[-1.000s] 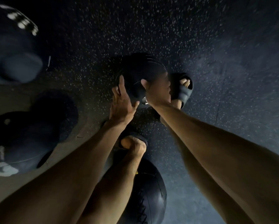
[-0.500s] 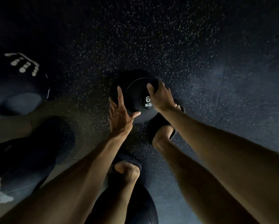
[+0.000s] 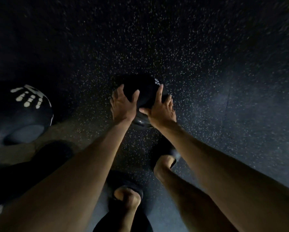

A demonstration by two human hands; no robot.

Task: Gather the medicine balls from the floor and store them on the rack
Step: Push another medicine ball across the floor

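1. Head view, looking straight down: a black medicine ball (image 3: 144,91) sits mid-frame over a dark speckled rubber floor (image 3: 224,81). It cannot be told whether the ball touches the floor.
2. The left hand (image 3: 123,104) grips the ball's left side, with its fingers spread apart and curved over the surface.
3. The right hand (image 3: 160,109) grips the right side the same way. Its fingers are splayed, the index finger reaches up beside a white "KG" marking (image 3: 157,82), and the thumb points left toward the other hand.
4. Both bare forearms reach in from the near edge.
5. Nearer than the hands are two feet in dark sandals: the right foot (image 3: 163,163), and the left foot (image 3: 126,195) nearer still.
6. At the left edge is a second dark ball (image 3: 28,106) with a white handprint on it, well apart from the gripped one.
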